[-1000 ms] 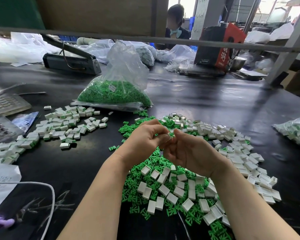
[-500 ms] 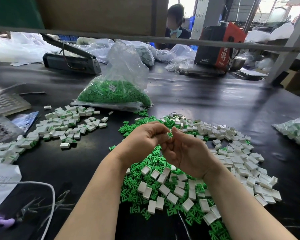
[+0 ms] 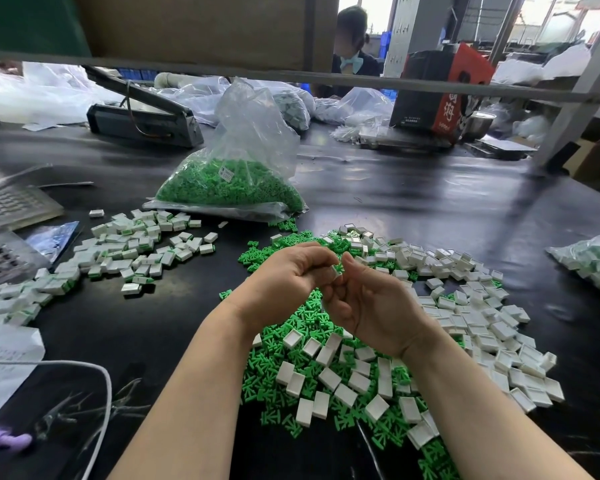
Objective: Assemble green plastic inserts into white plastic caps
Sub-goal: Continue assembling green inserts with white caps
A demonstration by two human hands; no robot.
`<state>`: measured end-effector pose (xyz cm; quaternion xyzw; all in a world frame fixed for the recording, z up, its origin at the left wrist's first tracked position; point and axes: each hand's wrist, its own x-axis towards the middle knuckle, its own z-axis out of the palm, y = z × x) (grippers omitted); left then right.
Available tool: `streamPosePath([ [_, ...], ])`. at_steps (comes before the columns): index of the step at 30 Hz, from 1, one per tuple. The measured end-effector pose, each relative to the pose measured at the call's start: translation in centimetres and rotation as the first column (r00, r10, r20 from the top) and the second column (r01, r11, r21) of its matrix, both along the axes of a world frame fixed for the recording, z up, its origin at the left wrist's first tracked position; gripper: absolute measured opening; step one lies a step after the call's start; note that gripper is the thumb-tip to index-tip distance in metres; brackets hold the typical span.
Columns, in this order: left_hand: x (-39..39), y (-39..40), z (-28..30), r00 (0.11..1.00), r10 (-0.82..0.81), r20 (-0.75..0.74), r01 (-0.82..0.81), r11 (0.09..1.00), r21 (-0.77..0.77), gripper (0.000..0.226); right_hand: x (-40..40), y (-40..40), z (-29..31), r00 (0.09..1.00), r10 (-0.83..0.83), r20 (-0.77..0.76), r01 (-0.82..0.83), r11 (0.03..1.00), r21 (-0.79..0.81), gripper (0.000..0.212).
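Head view: both hands [image 3: 329,289] still pinch one white-and-green piece [image 3: 337,269] together (barely shifted), above the pile [image 3: 326,375].

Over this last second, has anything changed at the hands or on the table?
Hardly. Both hands, left and right, keep their grip on one small cap with insert between the fingertips, only fiddling it slightly. The loose piles and the bag stayed put.

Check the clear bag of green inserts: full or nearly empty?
Partly full: green inserts fill the bag bottom; its clear upper half stands crumpled, empty.
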<state>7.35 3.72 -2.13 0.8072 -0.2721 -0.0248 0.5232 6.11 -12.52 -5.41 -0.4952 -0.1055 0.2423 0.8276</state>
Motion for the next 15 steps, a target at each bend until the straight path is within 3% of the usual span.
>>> streamPosePath([
  [11,0.11,-0.20,-0.23,0.998,-0.009,-0.059,0.006,0.998,-0.062,0.016,0.38,-0.16,-0.52,0.998,0.059,-0.019,-0.058,0.996,0.065,0.047],
  [15,0.10,-0.07,-0.17,0.998,-0.016,-0.053,0.013,0.999,-0.042,0.013,0.26,-0.02,-0.34,0.999,0.028,-0.021,-0.027,0.999,0.031,0.043],
])
